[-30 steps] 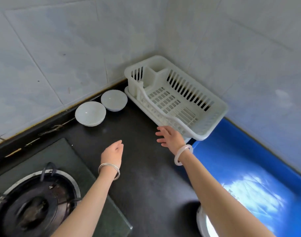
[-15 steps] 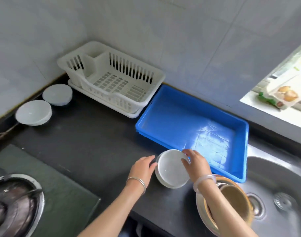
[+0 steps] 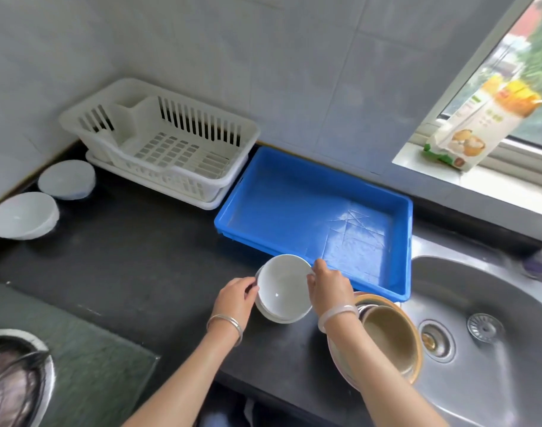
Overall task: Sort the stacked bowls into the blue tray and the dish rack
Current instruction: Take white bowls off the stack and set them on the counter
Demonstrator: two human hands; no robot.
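A stack of white bowls stands on the black counter just in front of the blue tray. My left hand touches the stack's left rim. My right hand holds the right rim of the top bowl, fingers curled over its edge. The blue tray holds nothing. To its left the white dish rack stands in the corner, nothing in it. Two more white bowls, one nearer and one farther, sit upside down at the far left by the wall.
A tan bowl on stacked plates sits under my right forearm at the edge of the steel sink. A gas burner on a glass hob lies at the lower left. A food packet leans on the windowsill.
The view swung right from the corner to the tray and sink. Both hands came back from near the rack and closed on the rim of the white bowl stack.
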